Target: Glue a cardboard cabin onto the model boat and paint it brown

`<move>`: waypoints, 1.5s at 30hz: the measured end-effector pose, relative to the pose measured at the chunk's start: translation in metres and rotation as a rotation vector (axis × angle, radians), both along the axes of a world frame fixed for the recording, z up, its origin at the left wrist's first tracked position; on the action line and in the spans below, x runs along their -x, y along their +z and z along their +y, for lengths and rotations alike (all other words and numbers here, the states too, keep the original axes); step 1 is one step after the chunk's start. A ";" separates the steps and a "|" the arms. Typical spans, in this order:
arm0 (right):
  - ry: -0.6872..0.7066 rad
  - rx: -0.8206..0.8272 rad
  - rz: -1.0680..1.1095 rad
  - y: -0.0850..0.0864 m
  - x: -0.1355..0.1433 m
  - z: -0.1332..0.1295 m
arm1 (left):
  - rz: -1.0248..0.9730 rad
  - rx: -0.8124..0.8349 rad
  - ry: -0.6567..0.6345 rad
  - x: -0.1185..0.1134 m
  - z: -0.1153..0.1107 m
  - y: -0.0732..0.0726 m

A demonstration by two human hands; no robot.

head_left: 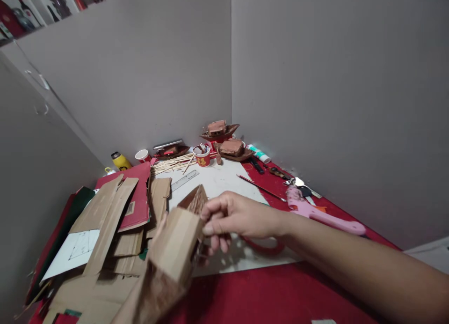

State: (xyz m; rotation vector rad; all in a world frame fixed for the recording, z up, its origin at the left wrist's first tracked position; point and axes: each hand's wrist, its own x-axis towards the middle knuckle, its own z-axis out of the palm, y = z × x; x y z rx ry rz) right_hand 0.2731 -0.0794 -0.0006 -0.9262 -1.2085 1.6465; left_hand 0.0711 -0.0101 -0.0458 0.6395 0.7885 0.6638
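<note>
A cardboard model boat (175,244), with a pale ribbed cabin roof and brown-streaked hull, is held tilted above the near side of the table. My left hand (162,224) grips it from the left and below; most of that hand is hidden behind the boat, and the boat is blurred. My right hand (229,216) is at the boat's right edge, by the cabin roof. Its thumb and forefinger are drawn together and the other fingers curl; whether anything small is between them cannot be made out.
Cardboard sheets (101,211) pile up on the left. A ruler (184,180), wooden sticks (171,165) and a red paper cup (202,156) lie behind. Finished model boats (233,149) stand in the corner. On the right are a pencil (261,188) and a pink glue gun (326,218).
</note>
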 end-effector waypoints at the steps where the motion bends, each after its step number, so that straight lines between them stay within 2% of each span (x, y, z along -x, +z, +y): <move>1: -0.120 0.001 0.031 -0.001 -0.001 0.003 | -0.020 -0.024 0.001 -0.001 0.002 0.004; 3: -0.350 0.004 0.087 -0.002 -0.003 0.011 | -0.058 -0.106 0.054 -0.001 0.007 0.011; 5: -0.497 0.004 0.124 -0.004 -0.005 0.017 | -0.064 -0.266 0.204 -0.001 0.012 0.017; 8: -0.594 0.027 0.147 -0.006 -0.005 0.021 | 0.095 -0.664 0.442 0.002 0.010 0.017; 10: -0.620 0.050 0.153 -0.007 -0.001 0.021 | 0.263 -0.939 0.532 0.002 0.005 0.011; 11: -0.623 0.061 0.153 -0.008 0.001 0.020 | 0.324 -1.043 0.546 0.002 0.001 0.008; 13: -0.616 0.083 0.149 -0.011 0.007 0.019 | 0.357 -1.179 0.491 0.001 -0.002 0.000; 16: -0.598 0.108 0.136 -0.017 0.015 0.018 | 0.369 -1.303 0.357 0.001 -0.001 -0.008; 19: -0.578 0.125 0.117 -0.023 0.019 0.020 | 0.413 -1.410 0.352 0.002 0.004 -0.010; 23: -0.530 0.153 0.090 -0.029 0.024 0.020 | 0.472 -1.455 0.336 0.002 0.006 -0.007; 28: -0.494 0.171 0.071 -0.032 0.029 0.018 | 0.570 -1.357 0.314 0.000 0.006 -0.007; 33: -0.481 0.157 0.052 -0.034 0.030 0.017 | 0.502 -1.253 0.175 0.000 0.008 -0.009; 37: -0.478 0.138 0.022 -0.036 0.029 0.018 | 0.546 -1.245 0.067 0.002 0.010 -0.007; 45: -0.420 0.080 -0.103 -0.038 0.031 0.018 | 0.562 -1.169 0.090 0.001 0.007 0.001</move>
